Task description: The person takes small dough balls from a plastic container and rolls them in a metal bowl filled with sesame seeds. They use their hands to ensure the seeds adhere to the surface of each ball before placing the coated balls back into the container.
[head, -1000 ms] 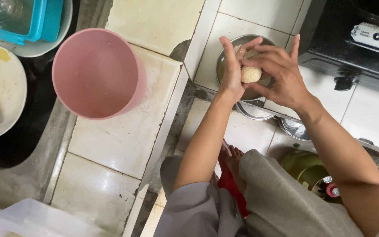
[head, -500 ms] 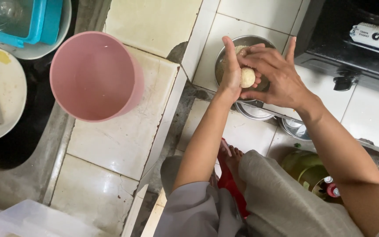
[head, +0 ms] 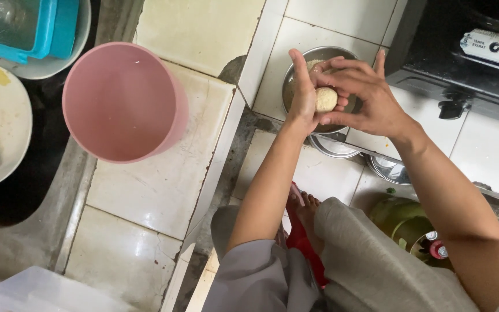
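A pale dough ball (head: 326,99) is held between both hands above a metal bowl (head: 293,79) that stands on the white tiled floor. My left hand (head: 302,95) presses it from the left with the palm upright. My right hand (head: 364,95) cups it from the right with the fingers spread over the top. More pale dough lies inside the bowl, mostly hidden by the hands.
A pink plastic bucket (head: 121,101) stands on a raised tile ledge at left. Dirty plates (head: 1,124) and a blue container (head: 36,26) lie far left. A black stove (head: 463,52) is at the upper right. Metal lids (head: 333,147) and a green gas cylinder (head: 402,222) sit near my knees.
The dough ball has been turned between the palms and the hands have shifted slightly. The view has drifted a little.
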